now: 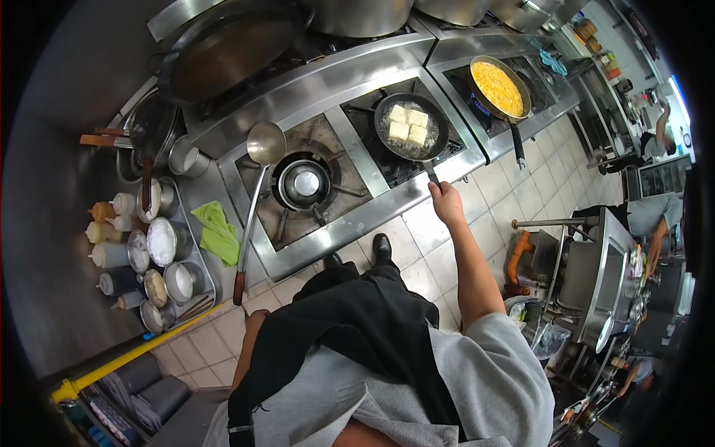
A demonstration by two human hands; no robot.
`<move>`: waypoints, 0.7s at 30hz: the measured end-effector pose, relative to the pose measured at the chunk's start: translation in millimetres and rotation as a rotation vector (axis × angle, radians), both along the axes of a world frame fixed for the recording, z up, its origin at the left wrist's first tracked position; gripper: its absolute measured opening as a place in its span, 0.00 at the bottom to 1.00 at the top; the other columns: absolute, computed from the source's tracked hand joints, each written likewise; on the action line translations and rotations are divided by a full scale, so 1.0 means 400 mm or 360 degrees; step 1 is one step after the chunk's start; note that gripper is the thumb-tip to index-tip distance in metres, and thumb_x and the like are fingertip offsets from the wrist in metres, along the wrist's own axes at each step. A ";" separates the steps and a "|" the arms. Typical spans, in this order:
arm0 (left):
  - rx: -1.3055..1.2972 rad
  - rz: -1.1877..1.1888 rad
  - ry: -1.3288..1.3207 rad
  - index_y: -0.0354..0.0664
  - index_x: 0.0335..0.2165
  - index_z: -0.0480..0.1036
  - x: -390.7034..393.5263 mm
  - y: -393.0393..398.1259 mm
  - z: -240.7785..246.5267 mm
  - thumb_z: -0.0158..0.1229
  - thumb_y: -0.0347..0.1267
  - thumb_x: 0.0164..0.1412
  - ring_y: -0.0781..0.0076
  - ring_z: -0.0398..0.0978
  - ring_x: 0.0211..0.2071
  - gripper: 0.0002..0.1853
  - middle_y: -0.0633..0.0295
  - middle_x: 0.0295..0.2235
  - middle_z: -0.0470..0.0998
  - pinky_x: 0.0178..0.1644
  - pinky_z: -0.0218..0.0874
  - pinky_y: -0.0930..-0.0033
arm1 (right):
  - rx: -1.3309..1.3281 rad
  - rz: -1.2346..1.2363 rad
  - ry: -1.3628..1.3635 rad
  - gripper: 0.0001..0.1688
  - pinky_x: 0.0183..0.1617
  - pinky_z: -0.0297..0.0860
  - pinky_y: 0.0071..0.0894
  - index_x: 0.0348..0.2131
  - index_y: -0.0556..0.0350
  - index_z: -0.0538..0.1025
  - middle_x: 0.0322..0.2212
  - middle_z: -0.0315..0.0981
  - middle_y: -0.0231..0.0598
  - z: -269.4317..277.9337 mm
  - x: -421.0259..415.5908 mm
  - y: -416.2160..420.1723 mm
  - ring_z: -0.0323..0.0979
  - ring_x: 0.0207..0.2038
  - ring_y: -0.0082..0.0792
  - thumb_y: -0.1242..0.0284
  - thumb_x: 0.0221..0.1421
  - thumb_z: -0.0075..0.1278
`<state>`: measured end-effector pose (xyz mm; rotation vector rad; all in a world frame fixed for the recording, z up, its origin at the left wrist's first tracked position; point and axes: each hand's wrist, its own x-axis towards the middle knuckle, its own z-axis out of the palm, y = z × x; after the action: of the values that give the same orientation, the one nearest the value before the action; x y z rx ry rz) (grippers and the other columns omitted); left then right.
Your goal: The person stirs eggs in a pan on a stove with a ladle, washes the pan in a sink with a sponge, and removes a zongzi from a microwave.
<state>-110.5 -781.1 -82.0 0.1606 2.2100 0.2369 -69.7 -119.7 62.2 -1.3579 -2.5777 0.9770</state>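
Observation:
My right hand (448,204) grips the handle of a black frying pan (439,134), which rests over a burner of the steel gas range (349,148). Several pale, square, tofu-like blocks (408,124) lie in bubbling oil inside it. My left hand (258,317) hangs low beside the black apron (357,318); its fingers are mostly hidden. A long-handled steel ladle (254,204) lies near that hand, its bowl across the range's left edge and its wooden grip toward me. At the left burner sits a round metal bowl or cap (306,183).
Another pan (523,114) with a yellow egg-like mixture sits over a blue flame. A tray (195,246) holds squeeze bottles (109,255) and metal tubs beside a green cloth (217,233). A yellow pipe (139,347) borders the counter. Behind are a large wok (232,58) and people at right.

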 end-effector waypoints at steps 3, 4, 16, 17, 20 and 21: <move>0.0009 -0.0001 0.0014 0.44 0.29 0.81 0.006 -0.008 -0.006 0.58 0.41 0.49 0.54 0.80 0.38 0.14 0.53 0.30 0.82 0.48 0.65 0.56 | 0.0023 -0.0009 0.0067 0.29 0.39 0.67 0.53 0.29 0.65 0.75 0.26 0.75 0.61 -0.006 -0.023 0.002 0.74 0.32 0.61 0.53 0.62 0.50; 0.0004 -0.0044 0.0084 0.45 0.29 0.81 0.013 -0.011 -0.012 0.58 0.41 0.49 0.54 0.80 0.39 0.14 0.53 0.30 0.83 0.49 0.65 0.55 | 0.0052 0.0000 0.0077 0.28 0.38 0.67 0.51 0.29 0.65 0.75 0.24 0.74 0.60 -0.007 -0.031 0.000 0.73 0.30 0.59 0.53 0.62 0.50; -0.0039 0.0035 -0.0008 0.45 0.31 0.81 0.016 0.007 0.001 0.60 0.40 0.51 0.52 0.80 0.36 0.12 0.52 0.32 0.82 0.43 0.67 0.55 | 0.0028 0.0039 0.0048 0.28 0.37 0.67 0.52 0.28 0.65 0.75 0.24 0.73 0.60 0.015 -0.028 -0.001 0.73 0.30 0.58 0.53 0.62 0.50; -0.0037 0.0034 -0.0010 0.45 0.31 0.81 0.018 0.008 0.003 0.60 0.40 0.51 0.52 0.80 0.36 0.12 0.52 0.32 0.82 0.43 0.67 0.55 | 0.0021 0.0055 0.0045 0.29 0.36 0.66 0.51 0.27 0.65 0.74 0.22 0.72 0.58 0.018 -0.019 -0.003 0.72 0.28 0.56 0.53 0.62 0.51; -0.0035 0.0027 -0.0001 0.45 0.30 0.80 0.013 0.015 0.006 0.60 0.40 0.52 0.52 0.80 0.36 0.12 0.52 0.31 0.82 0.42 0.67 0.55 | 0.0029 0.0039 0.0012 0.28 0.34 0.65 0.49 0.26 0.65 0.74 0.20 0.71 0.56 0.004 0.005 0.014 0.71 0.26 0.53 0.54 0.62 0.51; -0.0034 0.0023 -0.0001 0.45 0.30 0.80 0.014 0.015 0.008 0.60 0.40 0.52 0.52 0.80 0.36 0.12 0.52 0.31 0.82 0.42 0.67 0.55 | 0.0039 0.0025 0.0011 0.28 0.34 0.65 0.49 0.26 0.65 0.74 0.20 0.71 0.56 0.002 0.007 0.013 0.71 0.26 0.52 0.54 0.63 0.51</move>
<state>-104.7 -775.0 -78.8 0.1328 2.2131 0.2215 -66.8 -114.6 63.0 -1.3281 -2.5906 0.9474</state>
